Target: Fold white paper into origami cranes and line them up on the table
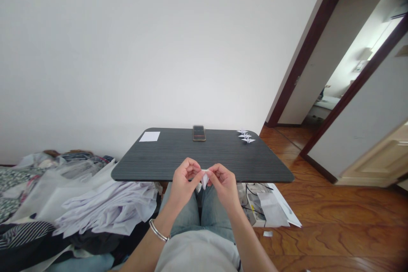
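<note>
A small piece of folded white paper (205, 179), narrowing to a point at its lower end, is held at the table's front edge. My left hand (188, 177) pinches its left side between thumb and fingertips. On the other side, the thumb and fingers of my right hand (221, 180) grip it too. Several folded white paper cranes (247, 140) stand in a row at the back right of the dark table (153, 159). A white sheet stack or single sheet (149, 136) lies at the back left; its thickness I cannot tell.
A phone (199, 133) sits at the table's back middle, near the white wall (159, 42). Piled clothes (111, 204) lie left of the table. Beneath its right side are cables, a box and papers (272, 208) on the wooden floor (318, 216). A doorway stands at the right.
</note>
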Tool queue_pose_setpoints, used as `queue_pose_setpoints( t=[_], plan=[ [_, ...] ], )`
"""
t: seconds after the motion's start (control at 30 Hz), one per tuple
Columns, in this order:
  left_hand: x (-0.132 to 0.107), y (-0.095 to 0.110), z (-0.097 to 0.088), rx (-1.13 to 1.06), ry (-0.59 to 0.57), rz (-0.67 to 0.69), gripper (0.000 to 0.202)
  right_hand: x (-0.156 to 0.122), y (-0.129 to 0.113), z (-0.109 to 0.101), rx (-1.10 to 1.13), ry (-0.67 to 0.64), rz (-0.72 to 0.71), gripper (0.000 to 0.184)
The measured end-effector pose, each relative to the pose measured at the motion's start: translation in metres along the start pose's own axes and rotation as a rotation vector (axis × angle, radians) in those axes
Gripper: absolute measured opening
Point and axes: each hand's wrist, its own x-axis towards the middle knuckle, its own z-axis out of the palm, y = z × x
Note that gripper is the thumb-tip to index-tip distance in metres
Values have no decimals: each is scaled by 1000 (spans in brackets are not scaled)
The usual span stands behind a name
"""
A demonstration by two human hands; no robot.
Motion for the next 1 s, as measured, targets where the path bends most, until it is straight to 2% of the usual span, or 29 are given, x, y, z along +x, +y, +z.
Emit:
queue_pose_setpoints(
  t=[0.17, 0.27, 0.37, 0.47, 0.63, 1.0],
  plan=[
    [0, -1, 1, -33, -10, -19, 20, 1, 2, 0, -12, 22, -8, 23],
    [1, -5, 1, -77, -21, -82, 25, 2, 2, -1, -6, 61, -19, 24],
    [1, -8, 0, -127, -80, -162, 32, 4, 2, -2, -4, 84, -23, 24],
    [1, -9, 0, -167, -106, -194, 31, 4, 2, -3, 2, 96, -16, 22],
    [1, -10, 1, -91, -95, -209, 27, 4, 0, -1, 7, 110, -19, 20],
    [0, -13, 0, -56, -141, -229, 23, 7, 4, -6, 26, 2, -4, 19]
  ],
)
